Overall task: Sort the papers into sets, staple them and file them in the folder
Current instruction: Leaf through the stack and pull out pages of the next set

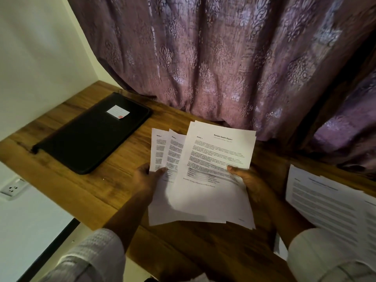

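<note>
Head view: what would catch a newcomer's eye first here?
First the fanned papers, held mid-frame by the left hand and right hand, the top sheet headed Sample Health Report. Next, the closed black folder lying on the wooden table to the left, and the patterned purple curtain filling the background.

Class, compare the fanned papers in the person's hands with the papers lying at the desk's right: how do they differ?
The held papers are raised and fanned; the desk papers lie flat. The left hand and right hand grip the held papers; no hand holds the desk papers. Both are white printed sheets.
</note>
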